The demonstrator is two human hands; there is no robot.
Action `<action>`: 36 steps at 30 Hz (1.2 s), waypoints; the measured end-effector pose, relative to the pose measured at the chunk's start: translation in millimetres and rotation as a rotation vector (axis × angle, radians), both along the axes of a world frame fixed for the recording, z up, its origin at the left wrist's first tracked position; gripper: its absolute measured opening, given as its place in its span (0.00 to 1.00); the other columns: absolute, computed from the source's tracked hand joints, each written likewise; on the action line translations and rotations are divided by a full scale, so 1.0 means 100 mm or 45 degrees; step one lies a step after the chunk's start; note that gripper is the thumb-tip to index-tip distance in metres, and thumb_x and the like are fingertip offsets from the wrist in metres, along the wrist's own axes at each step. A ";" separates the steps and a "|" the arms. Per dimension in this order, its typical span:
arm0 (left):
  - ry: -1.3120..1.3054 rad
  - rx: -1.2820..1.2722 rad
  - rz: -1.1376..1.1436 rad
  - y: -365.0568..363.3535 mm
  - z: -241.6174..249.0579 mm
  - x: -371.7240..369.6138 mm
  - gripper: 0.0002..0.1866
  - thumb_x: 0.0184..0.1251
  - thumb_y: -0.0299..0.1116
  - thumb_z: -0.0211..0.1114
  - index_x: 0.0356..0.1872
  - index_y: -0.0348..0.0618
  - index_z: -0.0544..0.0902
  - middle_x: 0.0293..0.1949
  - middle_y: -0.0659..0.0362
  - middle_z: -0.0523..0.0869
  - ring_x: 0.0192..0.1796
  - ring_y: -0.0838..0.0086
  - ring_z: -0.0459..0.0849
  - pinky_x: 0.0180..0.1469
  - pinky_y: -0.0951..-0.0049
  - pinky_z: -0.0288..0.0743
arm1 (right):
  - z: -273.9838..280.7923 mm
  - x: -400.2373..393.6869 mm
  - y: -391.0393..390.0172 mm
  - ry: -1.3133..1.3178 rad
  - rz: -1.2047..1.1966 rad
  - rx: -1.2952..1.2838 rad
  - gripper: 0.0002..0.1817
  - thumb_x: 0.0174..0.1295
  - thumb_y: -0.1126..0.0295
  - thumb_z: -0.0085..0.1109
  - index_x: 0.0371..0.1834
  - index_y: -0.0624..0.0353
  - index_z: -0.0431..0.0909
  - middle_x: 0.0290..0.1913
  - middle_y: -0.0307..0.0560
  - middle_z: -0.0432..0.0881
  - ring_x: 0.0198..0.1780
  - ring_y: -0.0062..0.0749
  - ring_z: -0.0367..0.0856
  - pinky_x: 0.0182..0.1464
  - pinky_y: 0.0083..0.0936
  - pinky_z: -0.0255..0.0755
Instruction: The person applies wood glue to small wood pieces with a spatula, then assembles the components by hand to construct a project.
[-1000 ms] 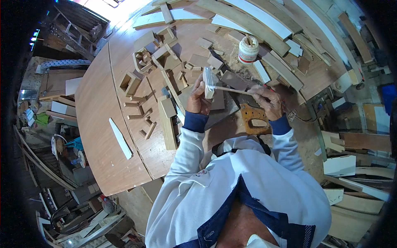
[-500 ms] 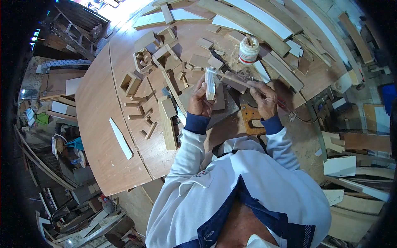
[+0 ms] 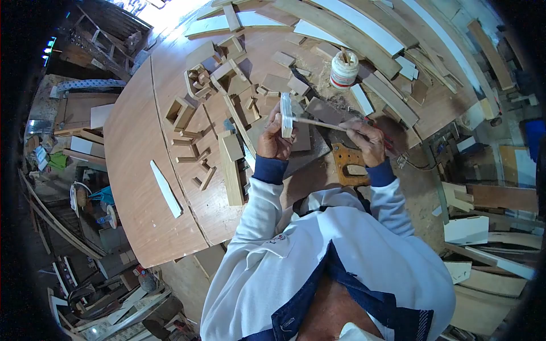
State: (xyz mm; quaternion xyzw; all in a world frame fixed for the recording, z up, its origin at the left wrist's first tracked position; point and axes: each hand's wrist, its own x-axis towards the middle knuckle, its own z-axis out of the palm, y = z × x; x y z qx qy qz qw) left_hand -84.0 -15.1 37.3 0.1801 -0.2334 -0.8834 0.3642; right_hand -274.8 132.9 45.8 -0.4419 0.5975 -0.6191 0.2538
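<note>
My left hand [image 3: 274, 141] is closed round a small wooden block [image 3: 286, 116], held upright with white, glue-like stuff on its face. Between the fingers of my right hand [image 3: 368, 140] is a thin wooden stick [image 3: 319, 123], its far end touching the white face of the block. Below the right hand lies a handsaw with a wooden handle [image 3: 348, 166]. Beyond it stands an open white jar [image 3: 344, 73] with a red-striped label and sticks poking out of its top.
Small wooden box shapes [image 3: 230, 77] and short wood pieces [image 3: 187, 145] lie on the brown table [image 3: 133, 187]. A pointed white strip [image 3: 165, 190] rests at the left. Long boards [image 3: 341, 31] are stacked along the far edge, and more offcuts fill the right side.
The stick's tip has slid from the top of the block down to its middle. My right hand has moved slightly lower and to the right.
</note>
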 end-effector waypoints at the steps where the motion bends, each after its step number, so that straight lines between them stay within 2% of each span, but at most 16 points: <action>1: -0.025 0.051 0.059 0.01 0.01 0.00 0.29 0.67 0.34 0.57 0.67 0.40 0.62 0.47 0.56 0.81 0.42 0.74 0.83 0.38 0.76 0.82 | 0.00 -0.05 0.06 -0.011 0.106 0.056 0.09 0.62 0.74 0.55 0.42 0.60 0.83 0.35 0.40 0.82 0.40 0.24 0.78 0.47 0.23 0.71; 2: -0.026 0.051 0.056 0.00 0.00 0.01 0.29 0.67 0.34 0.57 0.67 0.40 0.62 0.47 0.56 0.81 0.42 0.74 0.83 0.38 0.76 0.82 | -0.01 -0.08 0.11 -0.203 0.125 0.199 0.10 0.62 0.75 0.55 0.43 0.60 0.83 0.39 0.42 0.84 0.43 0.25 0.79 0.50 0.24 0.71; 6: -0.002 -0.029 -0.036 -0.02 -0.02 0.01 0.29 0.67 0.35 0.57 0.68 0.41 0.62 0.48 0.57 0.81 0.43 0.75 0.83 0.38 0.77 0.82 | 0.06 -0.05 -0.02 -0.189 -0.093 0.136 0.10 0.64 0.71 0.54 0.43 0.59 0.84 0.42 0.42 0.85 0.46 0.26 0.79 0.51 0.24 0.71; 13: -0.093 -0.023 -0.009 -0.01 -0.01 0.02 0.29 0.67 0.35 0.58 0.68 0.43 0.62 0.49 0.57 0.81 0.42 0.75 0.84 0.36 0.76 0.83 | -0.03 -0.03 -0.19 -0.149 -0.058 0.200 0.10 0.64 0.70 0.54 0.43 0.58 0.84 0.42 0.44 0.85 0.46 0.26 0.80 0.51 0.23 0.72; 15: -0.065 0.009 0.034 -0.02 -0.01 0.03 0.30 0.66 0.35 0.59 0.68 0.43 0.62 0.48 0.57 0.81 0.42 0.74 0.84 0.37 0.75 0.83 | 0.04 -0.05 -0.13 0.013 0.123 0.014 0.10 0.63 0.71 0.55 0.43 0.58 0.84 0.36 0.38 0.84 0.38 0.21 0.78 0.44 0.21 0.72; 16: -0.038 0.042 0.071 -0.03 -0.01 0.04 0.31 0.65 0.34 0.59 0.68 0.43 0.62 0.48 0.56 0.81 0.41 0.72 0.84 0.38 0.74 0.83 | 0.06 -0.07 -0.07 0.013 0.121 0.015 0.10 0.63 0.71 0.55 0.43 0.58 0.84 0.36 0.38 0.84 0.38 0.21 0.78 0.44 0.21 0.72; 17: -0.036 0.040 0.066 -0.05 -0.03 0.04 0.31 0.65 0.34 0.59 0.68 0.43 0.62 0.48 0.56 0.81 0.41 0.72 0.84 0.38 0.74 0.83 | 0.08 -0.09 -0.01 -0.139 0.186 0.146 0.10 0.64 0.71 0.54 0.43 0.57 0.84 0.32 0.34 0.81 0.33 0.18 0.73 0.38 0.18 0.69; 18: 0.107 0.034 -0.003 -0.08 -0.05 0.05 0.28 0.65 0.33 0.59 0.65 0.41 0.64 0.47 0.54 0.80 0.42 0.69 0.82 0.43 0.71 0.81 | 0.09 -0.10 0.02 -0.291 0.250 0.275 0.10 0.64 0.71 0.54 0.44 0.56 0.84 0.28 0.31 0.78 0.28 0.15 0.69 0.32 0.15 0.66; 19: 0.249 0.028 -0.072 -0.11 -0.07 0.05 0.25 0.65 0.31 0.59 0.63 0.40 0.67 0.47 0.51 0.79 0.43 0.66 0.80 0.49 0.68 0.79 | 0.06 -0.09 0.01 -0.291 0.246 0.271 0.10 0.64 0.71 0.54 0.44 0.56 0.84 0.28 0.31 0.78 0.28 0.15 0.69 0.32 0.15 0.66; 21: 0.241 0.071 -0.060 -0.10 -0.07 0.04 0.25 0.63 0.31 0.61 0.62 0.39 0.67 0.47 0.51 0.79 0.44 0.65 0.80 0.49 0.67 0.79 | -0.04 -0.02 -0.03 -0.723 0.031 0.134 0.10 0.65 0.71 0.53 0.44 0.55 0.84 0.26 0.27 0.72 0.25 0.11 0.60 0.25 0.11 0.56; 25: 0.249 0.081 -0.054 -0.07 -0.04 0.01 0.27 0.62 0.30 0.62 0.62 0.38 0.66 0.46 0.50 0.79 0.44 0.65 0.81 0.48 0.67 0.79 | -0.06 0.07 -0.11 -0.787 -0.015 0.191 0.10 0.66 0.70 0.53 0.45 0.55 0.83 0.26 0.28 0.73 0.25 0.09 0.62 0.23 0.10 0.54; 29: 0.241 0.059 -0.060 -0.06 -0.02 0.03 0.26 0.63 0.31 0.61 0.62 0.38 0.66 0.46 0.50 0.79 0.43 0.64 0.81 0.48 0.67 0.79 | 0.00 0.12 -0.17 -0.549 -0.061 0.188 0.10 0.65 0.69 0.54 0.44 0.55 0.83 0.27 0.27 0.73 0.26 0.08 0.62 0.23 0.11 0.53; 30: 0.212 0.037 -0.057 -0.08 -0.03 0.04 0.27 0.64 0.31 0.60 0.63 0.39 0.65 0.46 0.50 0.79 0.43 0.65 0.81 0.49 0.67 0.79 | 0.01 0.12 -0.18 -0.424 -0.028 0.147 0.10 0.64 0.69 0.55 0.44 0.56 0.83 0.27 0.27 0.73 0.26 0.08 0.63 0.23 0.11 0.53; 34: 0.050 -0.093 -0.009 -0.22 0.03 0.12 0.28 0.65 0.32 0.59 0.66 0.42 0.64 0.47 0.53 0.79 0.44 0.68 0.82 0.48 0.69 0.78 | -0.06 -0.02 -0.04 -0.433 0.191 0.247 0.10 0.63 0.73 0.54 0.45 0.59 0.82 0.24 0.28 0.68 0.24 0.09 0.59 0.24 0.09 0.51; 35: -0.194 -0.070 0.175 -0.20 0.11 0.12 0.26 0.67 0.31 0.57 0.66 0.42 0.65 0.48 0.55 0.80 0.43 0.72 0.82 0.44 0.72 0.78 | -0.04 -0.03 -0.01 -0.587 0.152 0.229 0.10 0.64 0.72 0.54 0.45 0.59 0.83 0.25 0.28 0.70 0.24 0.09 0.60 0.24 0.10 0.52; 36: -0.334 -0.171 0.223 -0.25 0.08 0.16 0.25 0.66 0.31 0.58 0.64 0.42 0.67 0.46 0.55 0.81 0.41 0.73 0.82 0.42 0.74 0.78 | -0.04 -0.05 0.02 -0.741 0.109 0.208 0.10 0.64 0.72 0.54 0.44 0.58 0.83 0.26 0.29 0.72 0.23 0.10 0.61 0.24 0.11 0.53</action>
